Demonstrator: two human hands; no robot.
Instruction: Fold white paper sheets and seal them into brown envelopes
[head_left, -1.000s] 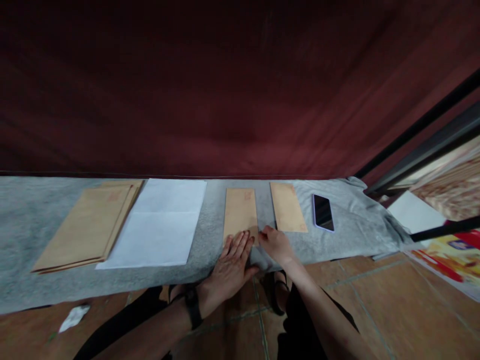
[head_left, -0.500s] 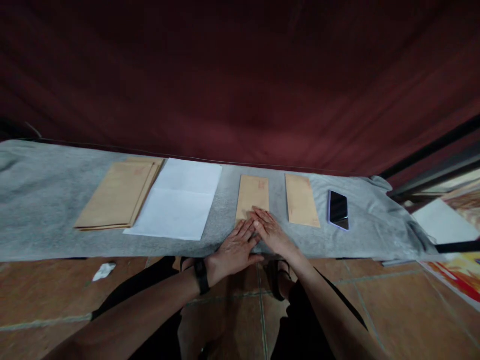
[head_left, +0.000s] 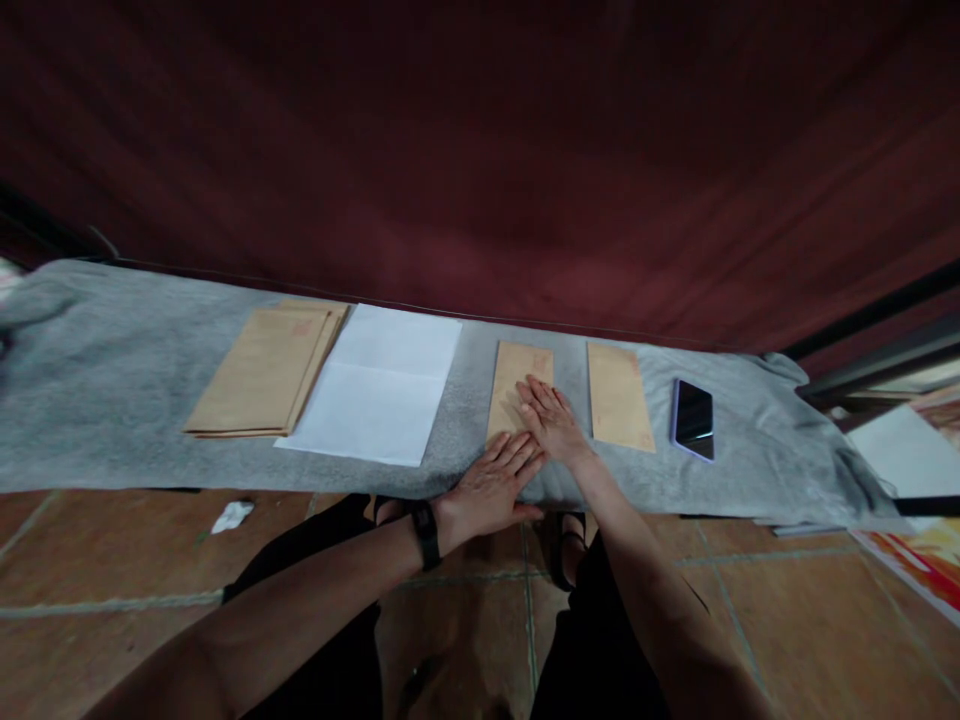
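A brown paper envelope with faint red print lies on the grey cloth in front of me. My right hand rests flat on its right side, fingers stretched forward. Across the envelope's near end lies my left hand, its fingers extended and its thumb pointing right. Both hands cover the lower part of the envelope. To the right is a second brown envelope, touched by neither hand. White paper sheets with a crease across the middle lie to the left, beside a stack of larger brown envelopes.
A phone in a purple case lies right of the envelopes on the grey cloth. Behind the bench hangs a dark red cloth. Crumpled white tissue is on the tiled floor.
My right hand has slid forward over the envelope, away from my left hand's fingers. My left hand stays at the near end. The whole view has shifted slightly.
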